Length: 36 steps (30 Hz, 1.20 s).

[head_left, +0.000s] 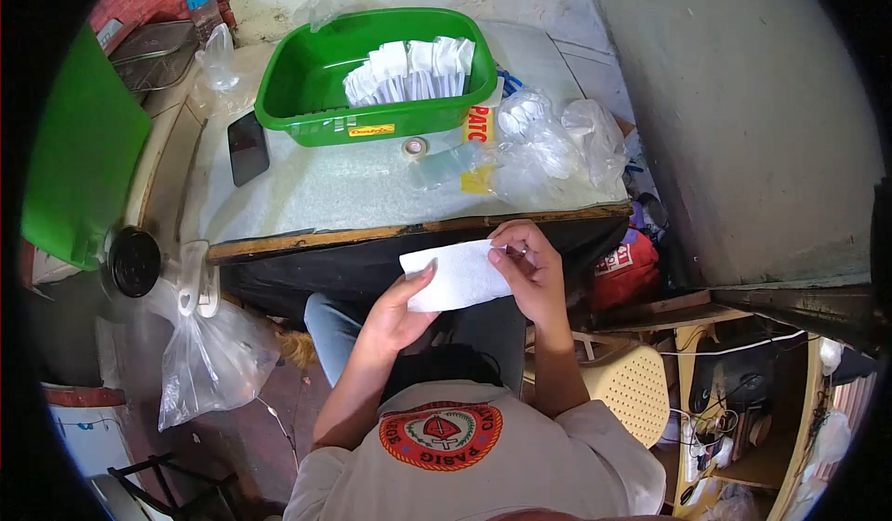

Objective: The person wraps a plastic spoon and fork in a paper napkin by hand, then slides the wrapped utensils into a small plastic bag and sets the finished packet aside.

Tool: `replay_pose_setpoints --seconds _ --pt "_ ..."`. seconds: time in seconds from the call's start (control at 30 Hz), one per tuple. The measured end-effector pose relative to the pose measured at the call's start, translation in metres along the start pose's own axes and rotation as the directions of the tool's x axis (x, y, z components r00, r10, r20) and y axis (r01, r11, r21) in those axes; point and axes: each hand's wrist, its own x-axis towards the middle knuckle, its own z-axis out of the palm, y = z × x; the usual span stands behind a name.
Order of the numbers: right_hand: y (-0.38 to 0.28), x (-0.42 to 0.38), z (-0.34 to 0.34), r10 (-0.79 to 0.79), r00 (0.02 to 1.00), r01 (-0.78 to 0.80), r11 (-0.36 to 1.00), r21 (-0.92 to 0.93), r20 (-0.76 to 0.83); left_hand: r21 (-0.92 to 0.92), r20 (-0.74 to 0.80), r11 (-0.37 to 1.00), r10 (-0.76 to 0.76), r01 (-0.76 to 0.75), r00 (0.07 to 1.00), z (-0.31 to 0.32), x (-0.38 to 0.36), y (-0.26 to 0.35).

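A white folded paper napkin [455, 275] is held above my lap, just in front of the table's edge. My left hand [401, 309] pinches its left side, with the thumb on top. At the upper right corner, my right hand [528, 266] grips it between thumb and curled fingers. On the table beyond, a green plastic basin [372, 117] holds several white paper bundles [413, 71] standing side by side. A roll of tape [414, 149] lies in front of the basin.
A black phone [248, 149] lies at the table's left. Clear plastic bags [548, 145] are heaped at the right, beside a yellow and red wrapper [478, 131]. A water bottle [201, 1] stands at the back left. A plastic bag [212, 368] hangs below the table's left corner.
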Motion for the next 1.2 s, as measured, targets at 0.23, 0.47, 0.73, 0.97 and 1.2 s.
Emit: replay_pose_setpoints --seconds 0.23,0.47,0.73,0.97,1.2 --pt "0.000 0.002 -0.007 0.062 0.998 -0.057 0.977 -0.203 0.018 -0.020 0.073 0.999 -0.047 0.049 0.996 0.022 -0.001 0.008" --pt "0.013 0.009 -0.011 0.164 0.981 -0.127 0.949 -0.289 0.107 0.030 0.007 0.998 -0.051 0.051 0.999 0.010 -0.010 0.013" --pt "0.011 0.067 -0.047 -0.146 0.984 0.066 0.830 -0.554 -0.101 -0.042 -0.210 0.998 0.041 -0.051 0.977 -0.022 -0.038 0.016" --pt "0.051 0.180 -0.089 -0.251 0.964 0.082 0.593 -0.801 -0.088 -0.040 -0.246 0.997 0.059 -0.071 0.968 -0.022 -0.045 0.013" --pt "0.100 0.234 -0.109 0.006 1.000 -0.026 0.118 -0.993 -0.025 -0.044 -0.192 0.996 0.068 -0.078 0.979 -0.013 -0.045 0.011"
